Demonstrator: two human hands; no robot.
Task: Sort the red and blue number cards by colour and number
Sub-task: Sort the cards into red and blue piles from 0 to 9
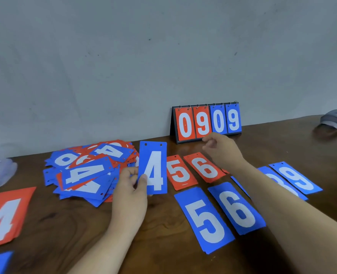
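I see the left hand [132, 184] pinching a blue 4 card [153, 171] by its lower left edge, between the mixed pile [84, 171] and the red 5 card [178, 173]. The right hand [221, 150] hovers loosely curled and empty near the red 6 card [205, 168].

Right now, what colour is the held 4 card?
The 4 card is blue with a white digit; head view.

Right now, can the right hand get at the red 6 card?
Probably yes. The right hand looks empty and hovers just past the red 6 card, which lies face up with nothing on it.
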